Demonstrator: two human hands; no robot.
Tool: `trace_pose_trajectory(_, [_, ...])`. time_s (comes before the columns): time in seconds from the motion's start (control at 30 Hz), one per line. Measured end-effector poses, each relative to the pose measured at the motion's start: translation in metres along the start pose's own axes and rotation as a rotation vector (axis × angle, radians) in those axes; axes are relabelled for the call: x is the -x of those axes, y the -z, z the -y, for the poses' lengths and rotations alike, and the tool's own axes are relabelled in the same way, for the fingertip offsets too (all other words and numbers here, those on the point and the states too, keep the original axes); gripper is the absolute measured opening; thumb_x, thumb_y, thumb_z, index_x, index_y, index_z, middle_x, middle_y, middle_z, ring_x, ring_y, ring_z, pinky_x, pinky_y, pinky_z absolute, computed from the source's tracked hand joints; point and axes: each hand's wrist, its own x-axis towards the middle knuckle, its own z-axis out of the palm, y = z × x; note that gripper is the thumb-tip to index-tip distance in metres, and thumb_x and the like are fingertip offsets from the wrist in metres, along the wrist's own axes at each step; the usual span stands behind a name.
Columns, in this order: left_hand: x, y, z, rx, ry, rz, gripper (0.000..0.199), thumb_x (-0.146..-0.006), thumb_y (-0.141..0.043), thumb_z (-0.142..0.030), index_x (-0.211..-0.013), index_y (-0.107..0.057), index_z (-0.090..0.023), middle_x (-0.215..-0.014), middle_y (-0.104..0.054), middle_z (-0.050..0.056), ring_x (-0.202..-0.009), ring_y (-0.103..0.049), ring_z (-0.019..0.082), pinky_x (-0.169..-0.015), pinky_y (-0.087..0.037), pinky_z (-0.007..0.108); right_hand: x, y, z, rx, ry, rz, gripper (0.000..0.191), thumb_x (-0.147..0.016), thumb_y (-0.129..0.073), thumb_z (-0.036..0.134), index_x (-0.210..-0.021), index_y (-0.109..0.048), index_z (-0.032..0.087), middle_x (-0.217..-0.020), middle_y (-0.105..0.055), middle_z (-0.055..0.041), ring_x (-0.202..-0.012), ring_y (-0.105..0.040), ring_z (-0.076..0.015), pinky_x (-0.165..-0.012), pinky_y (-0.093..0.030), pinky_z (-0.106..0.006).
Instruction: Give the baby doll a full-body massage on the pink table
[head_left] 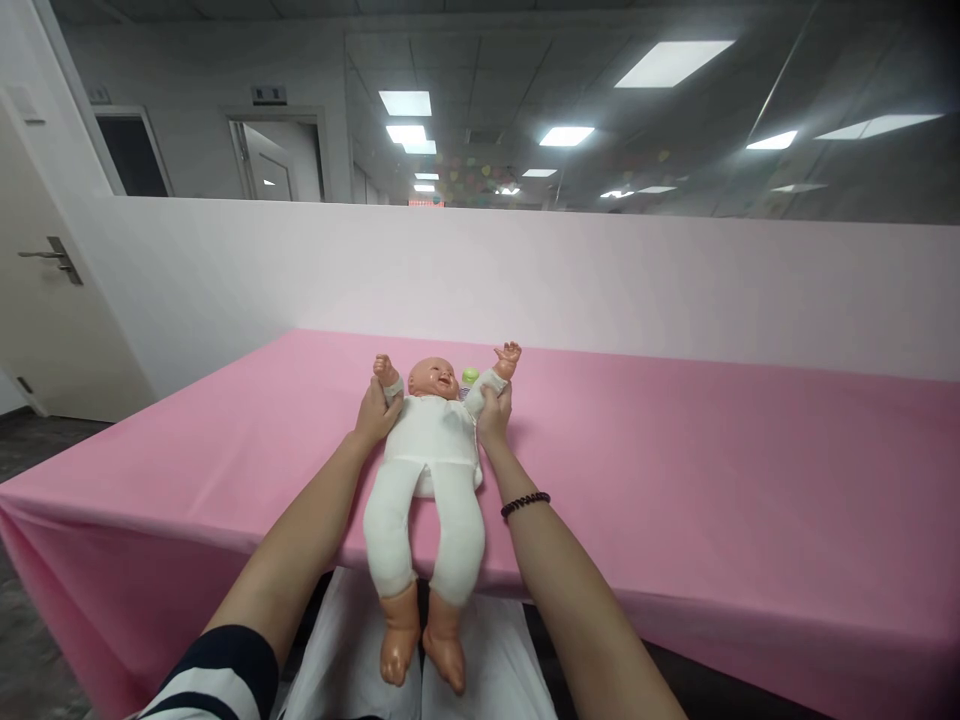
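Note:
A baby doll (431, 430) with a white cloth body lies on its back on a pink-covered table (675, 480). Its head points away from me, and its bare feet hang past the front edge above my lap. My left hand (377, 412) is wrapped round the doll's arm on the left, below its small fist. Round the other arm, near the wrist, my right hand (495, 415) is closed. Both doll arms are raised beside its head. Behind its shoulder stands a small container with a green lid (470, 376), mostly hidden by the doll.
A white half wall (562, 280) runs along the table's far side, with a glass pane above it. To the left is a door (45, 280) with a metal handle. The pink cloth drapes over the table's front edge.

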Motion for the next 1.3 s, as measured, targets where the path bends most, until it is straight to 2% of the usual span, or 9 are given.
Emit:
trace_pose_trajectory(0.1, [0.001,0.000,-0.001,-0.038,-0.020,0.032,0.043,-0.087,-0.057,-0.027,-0.127,-0.044,-0.015,-0.112,-0.064,0.017,-0.101,-0.065,0.032,-0.083,-0.053,0.048,0.004,-0.001,0.000,-0.006,0.031,0.018,0.037,-0.074,-0.056,0.036,-0.107,-0.058,0.020,-0.091,-0.067,-0.0016,-0.074,-0.061,-0.0174,-0.069,-0.049,-0.028])
trace_pose_trajectory(0.23, [0.000,0.000,-0.005,0.011,-0.091,0.061,0.044,-0.087,-0.055,-0.024,-0.130,-0.047,-0.015,-0.122,-0.062,0.016,-0.112,-0.061,0.030,-0.094,-0.051,0.047,0.005,-0.001,-0.002,0.070,0.100,0.047,0.036,-0.077,-0.059,0.037,-0.108,-0.059,0.021,-0.093,-0.068,-0.0009,-0.079,-0.061,-0.0186,-0.073,-0.049,-0.029])
trace_pose_trajectory(0.37, [-0.001,0.001,-0.010,0.019,-0.101,0.099,0.048,-0.086,-0.053,-0.018,-0.133,-0.047,-0.017,-0.126,-0.062,0.014,-0.115,-0.059,0.028,-0.099,-0.048,0.047,0.005,0.000,-0.003,0.162,0.231,0.193,0.030,-0.077,-0.060,0.029,-0.106,-0.059,0.020,-0.097,-0.068,-0.0022,-0.084,-0.061,-0.0193,-0.078,-0.049,-0.032])
trace_pose_trajectory(0.53, [-0.004,0.002,-0.013,0.055,-0.098,-0.027,0.043,-0.090,-0.048,-0.014,-0.132,-0.050,-0.020,-0.129,-0.061,0.012,-0.122,-0.056,0.026,-0.106,-0.044,0.047,0.007,-0.003,-0.008,0.211,0.406,0.363,0.038,-0.072,-0.054,0.016,-0.109,-0.063,0.021,-0.113,-0.068,-0.0060,-0.107,-0.062,-0.0235,-0.096,-0.048,-0.038])
trace_pose_trajectory(0.67, [-0.011,0.004,-0.012,0.136,-0.027,-0.199,0.038,-0.095,-0.049,-0.020,-0.133,-0.050,-0.020,-0.133,-0.058,0.013,-0.127,-0.054,0.026,-0.109,-0.042,0.046,0.006,-0.006,-0.005,0.104,0.320,0.299,0.036,-0.079,-0.059,0.023,-0.114,-0.062,0.021,-0.116,-0.067,-0.0061,-0.104,-0.063,-0.0216,-0.094,-0.050,-0.036])
trace_pose_trajectory(0.8, [-0.014,0.003,-0.013,0.159,0.005,-0.242,0.035,-0.094,-0.051,-0.021,-0.129,-0.052,-0.019,-0.133,-0.060,0.014,-0.125,-0.056,0.027,-0.108,-0.045,0.045,-0.002,-0.007,0.006,0.068,0.217,0.178,0.038,-0.076,-0.066,0.028,-0.113,-0.065,0.021,-0.115,-0.068,-0.0070,-0.103,-0.062,-0.0216,-0.092,-0.050,-0.036])
trace_pose_trajectory(0.9, [-0.011,0.002,-0.016,0.109,-0.036,-0.168,0.038,-0.091,-0.053,-0.019,-0.129,-0.054,-0.020,-0.129,-0.063,0.012,-0.120,-0.059,0.026,-0.104,-0.048,0.044,-0.007,-0.003,0.016,0.039,0.159,0.288,0.035,-0.070,-0.074,0.027,-0.104,-0.071,0.019,-0.111,-0.070,-0.0085,-0.102,-0.063,-0.0238,-0.092,-0.051,-0.039])
trace_pose_trajectory(1.13, [-0.006,0.000,-0.012,0.040,-0.205,0.141,0.049,-0.077,-0.057,-0.011,-0.124,-0.064,-0.021,-0.118,-0.068,0.009,-0.111,-0.063,0.025,-0.097,-0.051,0.040,-0.009,0.011,0.024,0.132,0.040,0.878,0.028,-0.066,-0.079,0.021,-0.095,-0.080,0.024,-0.121,-0.070,-0.0073,-0.127,-0.056,-0.0289,-0.113,-0.038,-0.048])
trace_pose_trajectory(1.3, [-0.008,-0.001,-0.008,0.111,-0.169,0.250,0.048,-0.072,-0.056,-0.009,-0.116,-0.071,-0.023,-0.111,-0.069,0.007,-0.105,-0.064,0.024,-0.093,-0.052,0.038,-0.012,0.011,0.016,0.153,0.030,0.949,0.022,-0.063,-0.081,0.022,-0.084,-0.080,0.024,-0.112,-0.073,-0.0072,-0.119,-0.062,-0.0292,-0.110,-0.041,-0.052])
